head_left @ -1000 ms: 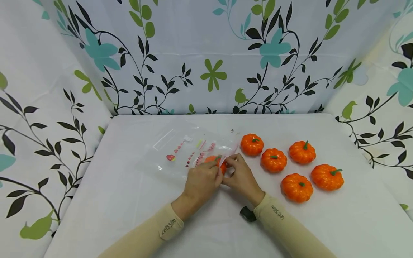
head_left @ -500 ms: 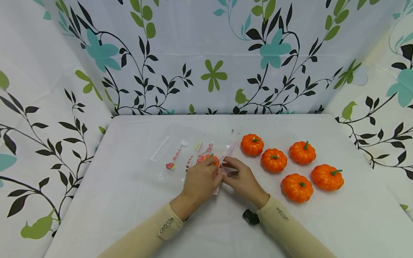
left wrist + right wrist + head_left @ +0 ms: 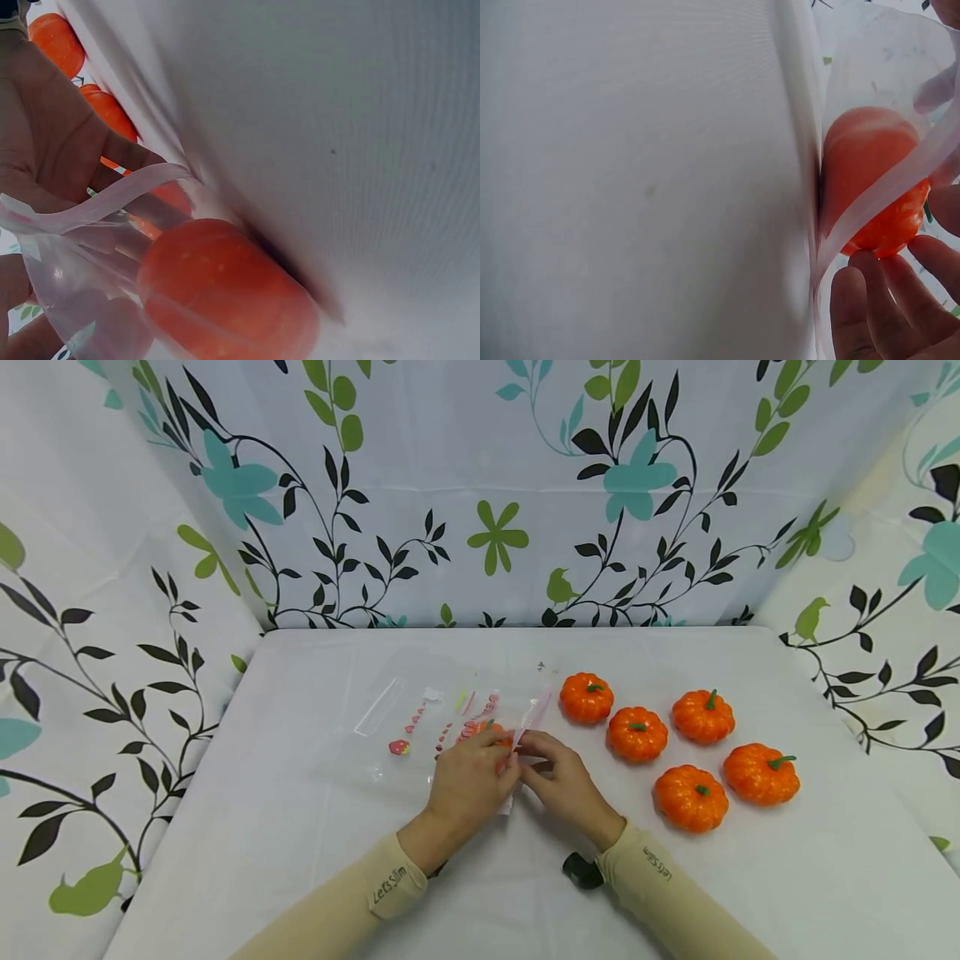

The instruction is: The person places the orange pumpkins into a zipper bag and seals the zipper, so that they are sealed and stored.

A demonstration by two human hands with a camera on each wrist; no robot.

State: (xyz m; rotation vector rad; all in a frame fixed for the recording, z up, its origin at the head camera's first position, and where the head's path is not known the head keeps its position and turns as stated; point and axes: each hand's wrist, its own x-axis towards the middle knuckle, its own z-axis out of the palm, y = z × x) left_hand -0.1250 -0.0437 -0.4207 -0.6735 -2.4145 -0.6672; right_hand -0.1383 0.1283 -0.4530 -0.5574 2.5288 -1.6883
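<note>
A clear zip bag with red printing and a pink zip strip lies on the table in the head view. One orange toy pumpkin is inside it near the mouth, showing through the film. My left hand pinches the bag's edge by the opening. On the other side of the strip, my right hand reaches into the mouth with its fingers extended. In the right wrist view its fingertips are right at the pumpkin's lower side.
Several orange toy pumpkins with green stems, such as the one nearest me, stand right of my hands. A black object shows beside my right cuff. A leaf-patterned curtain hangs around the white table.
The right fingers have gone from close against the left hand to extended at the bag mouth. The bagged pumpkin sits slightly farther in, and the strip now stands up between the hands.
</note>
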